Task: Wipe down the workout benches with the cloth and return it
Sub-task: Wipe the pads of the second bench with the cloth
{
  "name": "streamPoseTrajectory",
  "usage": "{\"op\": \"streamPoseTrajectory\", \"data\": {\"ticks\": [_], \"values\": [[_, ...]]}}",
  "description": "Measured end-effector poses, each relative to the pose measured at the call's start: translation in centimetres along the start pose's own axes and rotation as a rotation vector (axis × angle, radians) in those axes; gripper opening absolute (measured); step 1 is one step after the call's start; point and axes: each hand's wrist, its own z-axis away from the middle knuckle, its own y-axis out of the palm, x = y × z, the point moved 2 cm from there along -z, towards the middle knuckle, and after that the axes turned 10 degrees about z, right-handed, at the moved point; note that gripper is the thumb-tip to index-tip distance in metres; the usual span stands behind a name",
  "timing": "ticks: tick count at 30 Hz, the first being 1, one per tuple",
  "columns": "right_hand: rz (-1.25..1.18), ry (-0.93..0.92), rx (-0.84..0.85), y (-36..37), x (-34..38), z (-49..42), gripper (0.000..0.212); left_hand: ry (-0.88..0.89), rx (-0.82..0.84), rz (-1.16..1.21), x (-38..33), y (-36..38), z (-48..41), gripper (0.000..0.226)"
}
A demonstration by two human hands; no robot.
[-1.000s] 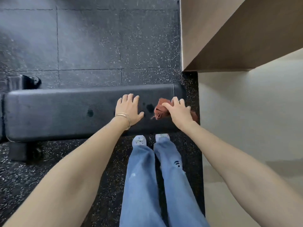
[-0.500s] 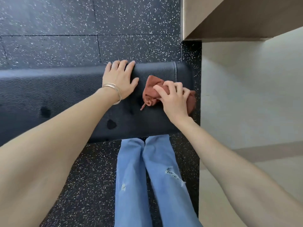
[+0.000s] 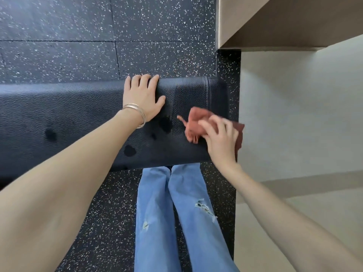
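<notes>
Under the right hand (image 3: 220, 138), a bunched rust-red cloth (image 3: 196, 123) is lying against the black padded bench (image 3: 78, 118), close to the bench's near edge and its right end. That hand is blurred, with its fingers (image 3: 211, 124) curled down over the cloth and closing on it; part of the cloth is sticking out past the fingertips toward the other hand, and another part is hanging off beyond the hand's outer side, over the bench's end. Just beside the cloth, toward the left hand (image 3: 143, 95), several dark wet spots (image 3: 165, 123) are showing on the pebbled surface, with more trailing along the near side of the bench under the left forearm. That hand is lying flat and spread on the bench top, holding nothing, its fingertips (image 3: 145, 78) reaching the far edge and thin bangles (image 3: 137, 112) sitting at the wrist. Below both hands, legs in light blue ripped jeans (image 3: 176, 213) are standing on a speckled black floor (image 3: 98, 36). Beyond the right hand, a pale wall (image 3: 304, 114) is running alongside the bench's end.
</notes>
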Motion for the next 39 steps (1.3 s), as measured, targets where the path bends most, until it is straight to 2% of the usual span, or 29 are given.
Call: {"op": "streamPoseTrajectory", "data": {"ticks": [2,6,12,15,19,23,27,32,34,36,39], "values": [[0.041,-0.053,0.000,0.8,-0.5,0.8,0.040,-0.015,-0.004,0.004,-0.1,0.4,0.1,0.066],[0.062,-0.145,-0.055,-0.9,-0.5,-4.1,0.042,-0.014,-0.028,0.008,-0.1,0.8,0.1,0.066],[-0.040,0.002,-0.006,-3.0,1.5,-15.3,0.026,-0.047,-0.042,0.004,-0.4,0.9,0.1,0.068],[-0.050,0.014,-0.038,-2.4,1.4,-12.4,0.031,-0.060,-0.035,0.015,-0.7,0.8,0.1,0.068],[-0.048,-0.073,-0.133,-0.7,0.4,-3.1,0.036,-0.069,-0.052,0.012,-0.8,0.9,0.1,0.068],[-0.018,-0.180,-0.125,1.0,-0.7,2.6,0.036,-0.091,-0.068,0.029,-0.9,1.1,0.2,0.067],[-0.074,-0.252,-0.122,-0.6,-1.0,-0.8,0.040,-0.084,-0.073,0.026,-0.9,1.0,0.2,0.067],[-0.096,-0.098,-0.063,-3.4,0.9,-10.9,0.035,-0.088,-0.071,0.044,-0.6,0.8,0.1,0.066],[-0.092,-0.104,-0.001,-3.8,1.4,-13.5,0.035,-0.104,-0.072,0.044,-0.7,0.9,0.1,0.067],[-0.064,-0.153,0.042,-3.5,1.2,-13.6,0.037,-0.106,-0.072,0.034,-1.0,1.1,0.1,0.068],[-0.008,-0.207,-0.012,-2.5,0.0,-9.3,0.038,-0.089,-0.074,0.034,-0.8,1.1,0.3,0.068]]}}
